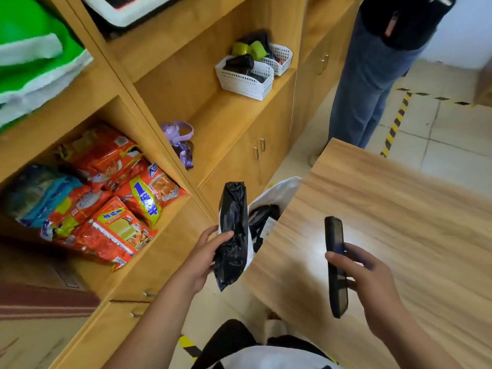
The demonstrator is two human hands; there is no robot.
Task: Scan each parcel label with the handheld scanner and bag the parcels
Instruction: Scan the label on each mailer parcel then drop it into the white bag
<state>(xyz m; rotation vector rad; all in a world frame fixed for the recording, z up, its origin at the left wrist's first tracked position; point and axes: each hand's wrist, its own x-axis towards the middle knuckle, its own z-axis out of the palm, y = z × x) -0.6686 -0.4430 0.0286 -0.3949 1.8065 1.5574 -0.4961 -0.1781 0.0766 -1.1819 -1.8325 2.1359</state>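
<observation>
Held: left hand (205, 254) grips black parcel (231, 235); right hand (372, 283), at its 3 o'clock, clasps handheld scanner (336, 265); white bag (279, 190) at parcel's 1 o'clock; bagging likely next: lower parcel in.

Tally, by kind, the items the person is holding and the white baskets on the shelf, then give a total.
black parcel: 1
handheld scanner: 1
white baskets: 2
Total: 4

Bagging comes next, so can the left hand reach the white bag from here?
Probably yes: the left hand holds the parcel right by the bag, whose open mouth shows beside the table, with nothing between.
</observation>
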